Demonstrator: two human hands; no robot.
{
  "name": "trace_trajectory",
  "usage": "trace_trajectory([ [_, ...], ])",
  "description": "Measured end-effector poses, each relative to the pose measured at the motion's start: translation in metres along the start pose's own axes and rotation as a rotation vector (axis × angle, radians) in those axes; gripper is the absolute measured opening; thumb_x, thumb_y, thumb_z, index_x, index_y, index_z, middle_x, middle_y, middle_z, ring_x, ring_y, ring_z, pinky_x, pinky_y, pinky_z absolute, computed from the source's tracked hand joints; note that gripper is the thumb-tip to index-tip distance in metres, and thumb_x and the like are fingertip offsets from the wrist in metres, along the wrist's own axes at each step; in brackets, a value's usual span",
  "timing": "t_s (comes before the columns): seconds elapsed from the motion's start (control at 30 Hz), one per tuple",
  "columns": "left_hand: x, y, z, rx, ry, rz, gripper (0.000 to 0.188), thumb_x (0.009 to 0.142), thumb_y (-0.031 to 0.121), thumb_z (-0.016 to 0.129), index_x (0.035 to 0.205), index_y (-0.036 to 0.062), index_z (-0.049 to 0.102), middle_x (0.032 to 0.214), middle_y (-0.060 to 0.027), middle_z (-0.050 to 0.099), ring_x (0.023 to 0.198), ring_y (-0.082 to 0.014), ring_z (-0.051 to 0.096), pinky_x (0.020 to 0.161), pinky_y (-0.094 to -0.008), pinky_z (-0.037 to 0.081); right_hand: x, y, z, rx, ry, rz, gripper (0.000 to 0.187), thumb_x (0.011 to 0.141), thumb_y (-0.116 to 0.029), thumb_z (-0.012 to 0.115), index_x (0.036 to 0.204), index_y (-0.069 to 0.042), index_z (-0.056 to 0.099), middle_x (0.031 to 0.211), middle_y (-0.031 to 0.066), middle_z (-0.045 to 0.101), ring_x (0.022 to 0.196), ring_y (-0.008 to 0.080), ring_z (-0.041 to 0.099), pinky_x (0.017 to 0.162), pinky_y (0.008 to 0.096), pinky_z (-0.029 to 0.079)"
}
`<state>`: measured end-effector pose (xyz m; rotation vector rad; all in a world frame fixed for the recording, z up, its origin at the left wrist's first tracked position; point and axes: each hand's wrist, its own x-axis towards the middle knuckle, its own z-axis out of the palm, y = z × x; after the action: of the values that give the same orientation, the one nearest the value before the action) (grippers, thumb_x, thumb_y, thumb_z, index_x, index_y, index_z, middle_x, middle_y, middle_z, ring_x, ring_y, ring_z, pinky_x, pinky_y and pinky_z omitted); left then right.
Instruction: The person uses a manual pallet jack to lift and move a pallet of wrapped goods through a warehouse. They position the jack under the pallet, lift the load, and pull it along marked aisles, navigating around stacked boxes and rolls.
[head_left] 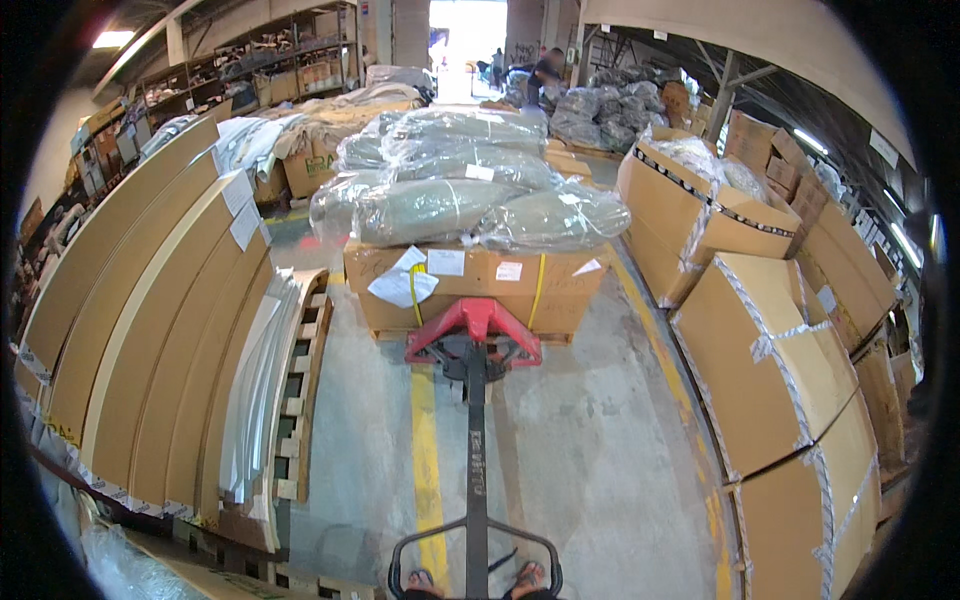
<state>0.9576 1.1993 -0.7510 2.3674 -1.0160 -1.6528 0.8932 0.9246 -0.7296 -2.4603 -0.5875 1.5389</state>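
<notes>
Neither of my hands shows in the head view. Closest to me is the black looped handle (557, 566) of a pallet jack, its long dark bar (476, 430) running away from me to a red frame (480, 318). That frame stands against a wide cardboard box (480, 288) on a wooden pallet. Plastic-wrapped rolls (430, 208) are heaped on the box, and papers and yellow straps mark its near side. My sandalled feet (528, 576) appear at the lower edge, on either side of the bar.
Tall flat cartons (180, 330) stand on the left beside a wooden pallet (300, 420). Large taped boxes (750, 370) line the right, along a yellow floor line (650, 318). Farther back, a person (543, 76) is near bagged bundles (605, 112) and a bright doorway (467, 40).
</notes>
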Motion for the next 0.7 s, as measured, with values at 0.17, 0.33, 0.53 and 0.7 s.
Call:
trace_trajectory([
  [0.17, -0.085, 0.016, -0.133, 0.113, 0.053, 0.269, 0.06, 0.067, 0.058, 0.065, 0.102, 0.0088, 0.065, 0.089, -0.014, 0.067, 0.078, -0.0298, 0.064, 0.068, -0.0409, 0.05, -0.052, 0.015, -0.095, -0.106, -0.073, -0.208, 0.065, 0.062, -0.063, 0.065, 0.096, -0.007, 0.067, 0.083, 0.0208, 0.066, 0.081, 0.0371, 0.063, 0.071, 0.046, 0.049],
  [0.33, -0.212, 0.045, -0.374, 0.265, 0.926, 0.412, 0.059, 0.061, 0.062, 0.07, 0.092, 0.0114, 0.07, 0.081, -0.0106, 0.068, 0.075, -0.0281, 0.064, 0.066, -0.0366, 0.051, -0.199, 0.032, -0.345, -0.228, 0.737, -0.167, 0.036, 0.065, -0.043, 0.07, 0.083, -0.011, 0.067, 0.068, 0.0121, 0.065, 0.064, 0.0278, 0.063, 0.059, 0.0398, 0.049],
  [0.53, -0.237, 0.075, -0.397, 0.34, 0.864, 0.162, 0.06, 0.062, 0.062, 0.069, 0.088, 0.0083, 0.068, 0.076, -0.0118, 0.068, 0.068, -0.0284, 0.066, 0.062, -0.0368, 0.052, -0.235, 0.004, -0.382, -0.282, 0.663, 0.012, 0.033, 0.067, -0.042, 0.066, 0.082, -0.012, 0.066, 0.07, 0.0152, 0.064, 0.067, 0.033, 0.064, 0.064, 0.0432, 0.05],
  [0.7, -0.204, 0.049, -0.253, 0.205, 0.777, 0.22, 0.066, 0.059, 0.071, 0.063, 0.079, 0.0079, 0.067, 0.058, -0.0139, 0.061, 0.055, -0.0309, 0.062, 0.048, -0.041, 0.048, -0.183, -0.021, -0.239, -0.114, 0.425, 0.007, 0.039, 0.067, -0.046, 0.064, 0.086, -0.012, 0.067, 0.071, 0.0166, 0.064, 0.071, 0.0357, 0.064, 0.065, 0.0481, 0.05],
])
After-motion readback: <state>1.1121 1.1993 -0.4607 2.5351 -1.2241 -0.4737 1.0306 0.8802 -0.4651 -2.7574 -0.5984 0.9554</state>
